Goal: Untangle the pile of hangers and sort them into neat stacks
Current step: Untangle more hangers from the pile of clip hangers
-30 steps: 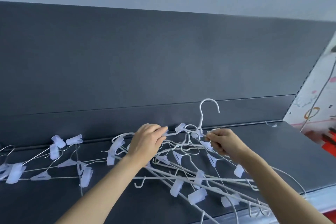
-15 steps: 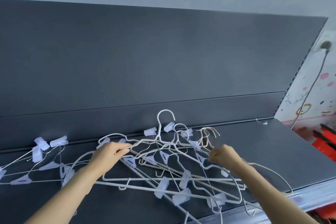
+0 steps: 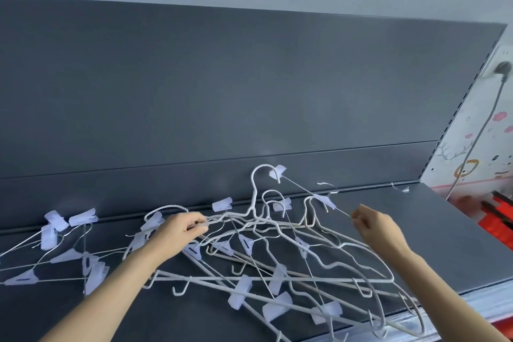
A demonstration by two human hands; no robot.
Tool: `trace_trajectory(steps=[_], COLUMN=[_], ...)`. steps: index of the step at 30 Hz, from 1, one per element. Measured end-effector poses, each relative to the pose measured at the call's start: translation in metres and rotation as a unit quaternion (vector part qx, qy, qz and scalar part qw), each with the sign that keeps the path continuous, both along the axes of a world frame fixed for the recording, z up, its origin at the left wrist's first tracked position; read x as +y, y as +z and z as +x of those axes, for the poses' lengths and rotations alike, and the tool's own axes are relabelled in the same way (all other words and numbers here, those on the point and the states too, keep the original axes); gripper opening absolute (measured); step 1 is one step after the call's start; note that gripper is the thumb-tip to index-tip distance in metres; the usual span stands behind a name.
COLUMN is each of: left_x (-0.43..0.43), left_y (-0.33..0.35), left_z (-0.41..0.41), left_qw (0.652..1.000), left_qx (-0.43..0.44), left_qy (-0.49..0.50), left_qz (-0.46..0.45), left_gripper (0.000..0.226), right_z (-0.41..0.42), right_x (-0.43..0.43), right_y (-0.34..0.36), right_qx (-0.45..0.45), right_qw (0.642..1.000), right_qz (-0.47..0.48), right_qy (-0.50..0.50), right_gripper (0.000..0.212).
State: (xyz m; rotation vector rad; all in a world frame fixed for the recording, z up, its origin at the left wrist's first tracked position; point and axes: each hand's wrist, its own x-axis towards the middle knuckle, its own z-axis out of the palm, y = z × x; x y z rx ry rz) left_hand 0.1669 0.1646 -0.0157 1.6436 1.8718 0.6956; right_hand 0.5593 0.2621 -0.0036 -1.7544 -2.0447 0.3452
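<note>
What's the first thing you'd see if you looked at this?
A big tangle of white hangers sprawls across the middle of the dark grey shelf, one hook poking up at the back. The left hand grips its wires while the right hand pinches a thin clip hanger. A smaller bunch lies to the left.

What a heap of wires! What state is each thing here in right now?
tangled pile: white hangers interlocked on the shelf.
left hand: grips a hanger wire in the pile.
right hand: pinches a thin clip hanger by its wire.
clip hangers at left: lying left of the pile.
plug: plugged in.
</note>
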Motion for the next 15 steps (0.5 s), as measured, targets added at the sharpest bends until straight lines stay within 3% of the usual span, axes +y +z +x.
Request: trace_trajectory(steps=[5, 8, 11, 15], left_x=[0.018, 0.027, 0.034, 0.038], left_y=[-0.003, -0.008, -0.011, -0.017], left_z=[0.018, 0.029, 0.040, 0.049], left_qw=[1.000, 0.999, 0.993, 0.984], left_qx=[0.024, 0.049, 0.118, 0.162], left_qy=[-0.002, -0.009, -0.027, -0.070], left_qz=[-0.009, -0.013, 0.005, 0.004], left_gripper=[0.012, 0.013, 0.020, 0.031], right_z=[0.045, 0.055, 0.045, 0.002], right_x=[0.004, 0.011, 0.015, 0.011], right_y=[-0.024, -0.030, -0.027, -0.018], right_qx=[-0.058, -0.093, -0.109, -0.055], right_qw=[0.995, 0.992, 0.991, 0.995], right_qz=[0.016, -0.022, -0.036, -0.082], right_qy=[-0.076, -0.086, -0.067, 0.023], right_gripper=[0.011, 0.017, 0.019, 0.015])
